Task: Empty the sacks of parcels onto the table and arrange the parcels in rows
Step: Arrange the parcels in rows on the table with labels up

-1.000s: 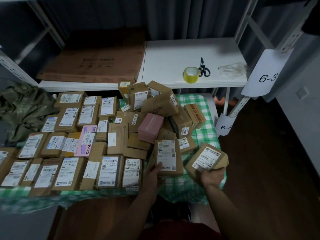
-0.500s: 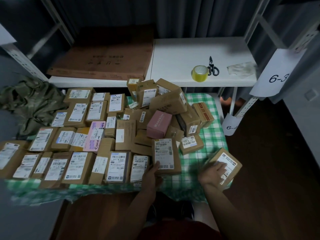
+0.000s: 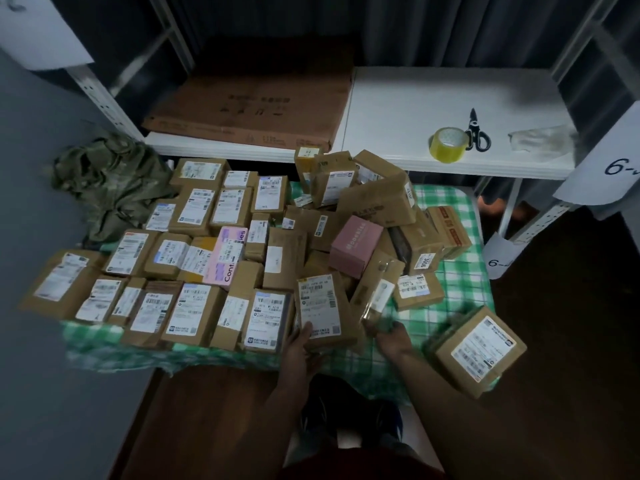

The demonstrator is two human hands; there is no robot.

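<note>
Your left hand grips a labelled box low centre. Your right hand pinches a slim parcel beside it. Rows fill the left, the pile sits behind; tape upper right.

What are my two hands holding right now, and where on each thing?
Left hand holds the labelled parcel by its near edge. Right hand grips the near end of a slim parcel.

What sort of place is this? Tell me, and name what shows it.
Probably a parcel sorting or pickup room. Labelled parcels lie in rows on a checked table, white racks carry numbered bay tags, and a tape roll and scissors sit on a shelf behind.
</note>
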